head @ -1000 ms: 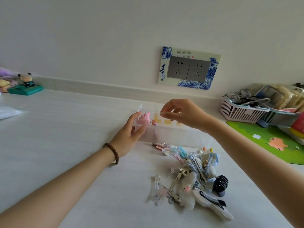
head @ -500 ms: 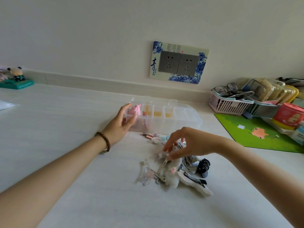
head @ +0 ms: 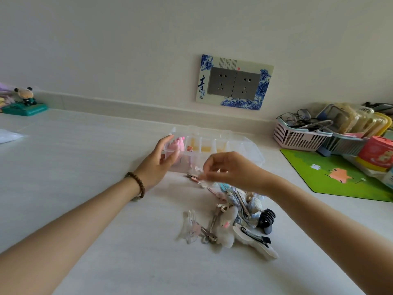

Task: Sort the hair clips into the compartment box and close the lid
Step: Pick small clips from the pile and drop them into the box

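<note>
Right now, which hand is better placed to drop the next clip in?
Probably right: the right hand pinches a small pale clip in front of the compartment box; the left hand holds the box's left end.

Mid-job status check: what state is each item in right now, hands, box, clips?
Compartment box, lid open, standing on the table.
Pink plush clip, inside the box's leftmost compartment.
Left hand, grips the box's left end.
Right hand, pinches a small pale clip in front of the box.
Clip pile, loose on the table, unsorted.
Black claw clip, lying at the pile's right edge.
</note>
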{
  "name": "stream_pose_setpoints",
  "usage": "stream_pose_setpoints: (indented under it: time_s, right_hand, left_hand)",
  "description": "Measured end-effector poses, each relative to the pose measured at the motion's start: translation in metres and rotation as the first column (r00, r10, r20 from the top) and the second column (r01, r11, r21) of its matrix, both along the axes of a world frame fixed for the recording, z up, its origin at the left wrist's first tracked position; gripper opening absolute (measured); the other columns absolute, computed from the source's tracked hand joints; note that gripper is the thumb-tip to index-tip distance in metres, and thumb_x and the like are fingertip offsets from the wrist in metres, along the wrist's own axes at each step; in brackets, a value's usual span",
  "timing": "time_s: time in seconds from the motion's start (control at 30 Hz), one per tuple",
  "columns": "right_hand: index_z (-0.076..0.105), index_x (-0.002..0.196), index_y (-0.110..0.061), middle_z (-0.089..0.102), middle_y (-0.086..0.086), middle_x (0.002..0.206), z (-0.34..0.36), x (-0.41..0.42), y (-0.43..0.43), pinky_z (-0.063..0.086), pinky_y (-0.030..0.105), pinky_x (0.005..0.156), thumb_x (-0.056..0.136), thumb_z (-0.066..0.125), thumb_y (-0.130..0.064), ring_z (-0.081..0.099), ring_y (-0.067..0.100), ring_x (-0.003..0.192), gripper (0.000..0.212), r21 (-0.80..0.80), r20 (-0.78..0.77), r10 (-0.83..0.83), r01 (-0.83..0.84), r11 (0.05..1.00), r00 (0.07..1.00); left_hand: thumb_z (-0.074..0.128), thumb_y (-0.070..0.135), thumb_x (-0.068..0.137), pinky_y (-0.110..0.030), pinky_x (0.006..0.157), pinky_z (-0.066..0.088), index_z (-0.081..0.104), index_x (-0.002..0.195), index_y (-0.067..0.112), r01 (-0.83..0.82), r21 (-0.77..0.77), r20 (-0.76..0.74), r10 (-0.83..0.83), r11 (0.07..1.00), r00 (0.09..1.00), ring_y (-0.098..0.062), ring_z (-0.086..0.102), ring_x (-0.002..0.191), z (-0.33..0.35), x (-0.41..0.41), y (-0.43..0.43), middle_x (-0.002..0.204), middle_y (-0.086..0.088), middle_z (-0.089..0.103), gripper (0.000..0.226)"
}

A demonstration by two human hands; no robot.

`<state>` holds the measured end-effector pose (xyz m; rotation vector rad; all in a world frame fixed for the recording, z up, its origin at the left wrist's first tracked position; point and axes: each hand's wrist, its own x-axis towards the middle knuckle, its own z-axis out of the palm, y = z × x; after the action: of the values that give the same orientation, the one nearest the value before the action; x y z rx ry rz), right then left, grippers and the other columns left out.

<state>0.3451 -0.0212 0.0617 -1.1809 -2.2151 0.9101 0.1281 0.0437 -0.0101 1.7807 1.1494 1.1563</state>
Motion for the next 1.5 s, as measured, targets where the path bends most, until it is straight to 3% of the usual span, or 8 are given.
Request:
stream_pose_setpoints:
  time_s: [0.1,0.13,0.17,0.33,0.6,0.8,1.23,1.5]
  right_hand:
    - [0.068,0.074,-0.014,0.072,0.004,0.076,0.011,-0.005,0.02,0.045,0.035,0.093,0.078,0.071,-0.034,0.064,0.021,0.07,0.021,0.034,-0.19,-0.251,0.262,0.965,0.949]
    - [0.068,0.071,-0.017,0.071,-0.001,0.07,0.014,-0.007,0.029,0.026,0.015,0.061,0.076,0.072,-0.039,0.059,0.019,0.061,0.022,0.039,-0.205,-0.337,0.351,0.935,0.919]
    - [0.068,0.069,-0.019,0.068,-0.008,0.064,0.017,-0.011,0.037,0.042,0.012,0.052,0.075,0.072,-0.041,0.054,0.011,0.053,0.023,0.029,-0.209,-0.394,0.409,0.912,0.895]
    - [0.07,0.083,0.002,0.068,0.014,0.077,0.012,-0.029,0.073,0.037,0.017,0.053,0.076,0.072,-0.035,0.056,0.029,0.068,0.038,-0.07,-0.139,-0.546,0.541,0.838,0.826]
    - [0.069,0.078,-0.021,0.065,-0.011,0.077,0.013,-0.019,0.054,0.039,0.017,0.055,0.078,0.07,-0.037,0.049,0.004,0.059,0.016,0.225,-0.09,-0.375,0.386,0.895,0.923]
    - [0.07,0.097,-0.03,0.053,-0.045,0.056,-0.003,0.006,0.011,0.038,0.003,0.049,0.078,0.069,-0.038,0.051,-0.017,0.052,0.02,0.305,0.31,-0.183,0.085,0.949,0.933]
    - [0.072,0.09,-0.021,0.069,-0.011,0.084,-0.022,0.013,0.013,0.039,0.006,0.057,0.077,0.072,-0.035,0.053,-0.007,0.06,0.02,0.245,0.326,-0.198,0.119,0.962,0.925]
    - [0.068,0.09,-0.014,0.069,-0.004,0.077,0.009,0.0,0.028,0.051,0.015,0.057,0.09,0.056,-0.019,0.061,0.003,0.061,0.012,0.094,-0.041,-0.221,0.224,0.97,0.975]
  left_hand:
    - [0.043,0.078,0.066,-0.013,0.076,0.04,0.025,0.134,0.046,0.02,-0.001,-0.001,-0.02,1.0,1.0,0.0,0.055,0.103,0.001,-0.001,0.0,0.123,0.007,0.054,0.077]
    - [0.044,0.077,0.067,-0.016,0.079,0.04,0.025,0.134,0.046,0.024,0.0,0.005,-0.024,1.0,1.0,-0.004,0.055,0.106,0.0,-0.001,0.0,0.125,0.006,0.053,0.076]
    - [0.045,0.074,0.07,-0.02,0.084,0.04,0.025,0.134,0.045,0.028,0.002,0.017,-0.028,1.0,0.999,-0.008,0.054,0.111,0.0,-0.002,0.001,0.129,0.007,0.05,0.073]
    - [0.045,0.061,0.077,-0.021,0.087,0.039,0.025,0.136,0.041,0.023,0.017,0.017,-0.023,1.0,1.0,-0.01,0.053,0.115,-0.001,-0.001,0.001,0.132,0.014,0.044,0.065]
    - [0.046,0.062,0.076,-0.018,0.086,0.039,0.029,0.134,0.038,0.038,0.02,0.05,-0.039,0.999,0.998,-0.009,0.053,0.115,-0.001,-0.001,0.004,0.132,0.011,0.046,0.066]
    - [0.044,0.074,0.072,-0.007,0.08,0.037,0.031,0.124,0.05,0.021,0.007,0.058,-0.022,1.0,0.998,-0.005,0.052,0.115,-0.001,0.0,0.002,0.123,0.006,0.055,0.059]
    - [0.042,0.064,0.079,-0.013,0.081,0.037,0.028,0.133,0.042,-0.003,0.024,-0.015,0.003,1.0,1.0,-0.01,0.052,0.115,-0.002,-0.001,0.001,0.132,-0.001,0.052,0.06]
    - [0.045,0.073,0.074,-0.012,0.075,0.037,0.028,0.131,0.046,0.026,0.021,-0.004,-0.026,0.999,1.0,-0.009,0.053,0.111,0.0,-0.002,0.001,0.128,0.005,0.052,0.065]
